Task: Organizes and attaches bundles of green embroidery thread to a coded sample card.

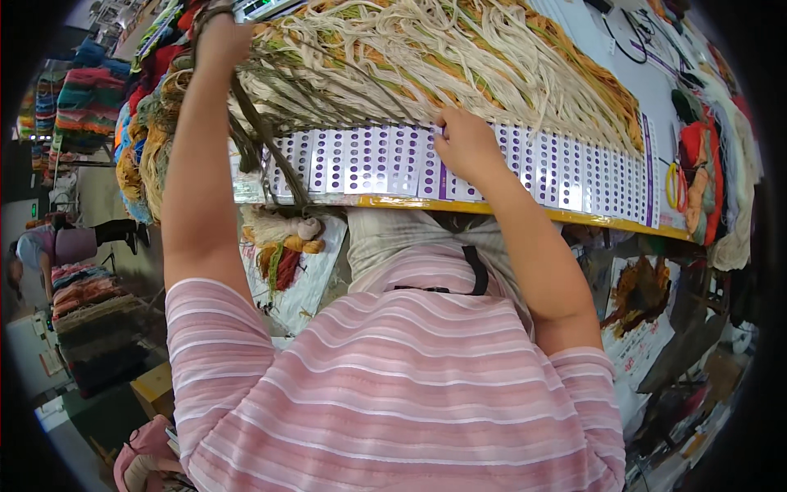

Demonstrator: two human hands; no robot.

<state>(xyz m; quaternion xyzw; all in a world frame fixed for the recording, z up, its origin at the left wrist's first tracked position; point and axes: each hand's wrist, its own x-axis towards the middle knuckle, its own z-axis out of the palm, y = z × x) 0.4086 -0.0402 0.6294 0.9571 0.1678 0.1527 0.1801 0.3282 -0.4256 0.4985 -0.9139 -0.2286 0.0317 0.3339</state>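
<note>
A long white card with rows of punched purple-edged holes [393, 164] lies along the table's near edge. Cream, orange and green yarn [443, 57] spreads from its far edge. My right hand [467, 148] is at that edge, thumb and fingers pinched together; what they hold is too small to make out. An olive strand runs close to the fingertips. Far to the left, my left hand [224, 41] is raised beside colored yarn, its fingers blurred and partly hidden. Dark olive yarn [261, 131] hangs below it across the card's left end.
Yarn skeins [152, 139] are heaped left of the table; more skeins [697, 164] hang at the right, beside yellow-handled scissors [675, 185]. A yellow strip [410, 202] borders the table's front. Under it lie loose yarn bundles [283, 238]. A person [70, 246] bends by stacked yarn at far left.
</note>
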